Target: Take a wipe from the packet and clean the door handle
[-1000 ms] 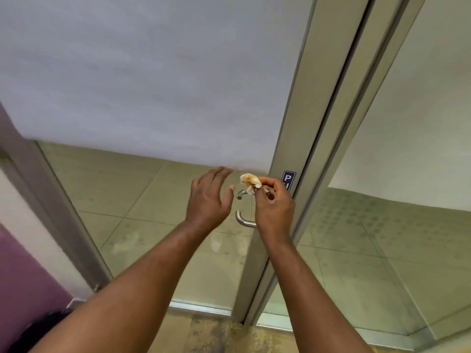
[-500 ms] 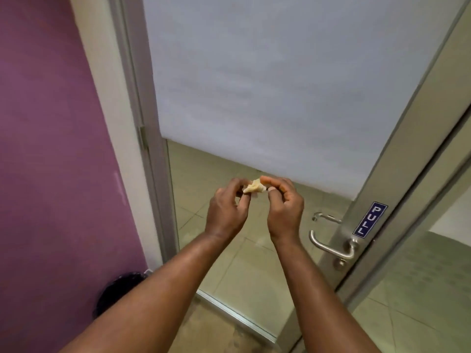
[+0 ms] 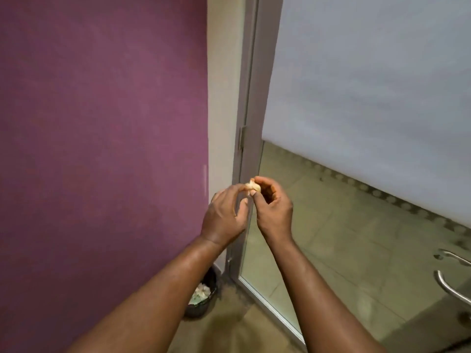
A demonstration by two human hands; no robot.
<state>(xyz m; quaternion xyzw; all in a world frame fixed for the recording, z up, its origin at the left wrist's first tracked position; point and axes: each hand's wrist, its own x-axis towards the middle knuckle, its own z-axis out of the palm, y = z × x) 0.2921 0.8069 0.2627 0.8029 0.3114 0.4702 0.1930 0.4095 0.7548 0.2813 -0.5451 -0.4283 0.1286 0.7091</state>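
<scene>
A matte purple wall meets a grey metal door frame and a glass door frosted above and clear below, with a round dark bin on the floor at the wall's foot holding crumpled pale paper. The curved metal door handle sits at the far right, well apart from the hands. The wipe, a small crumpled wad stained yellow-brown, is pinched between the fingertips of the left hand and the curled right hand.

The wall is purple, the door glass frosted grey-white with a dotted edge, the wipe pale yellow-brown, the bin black
</scene>
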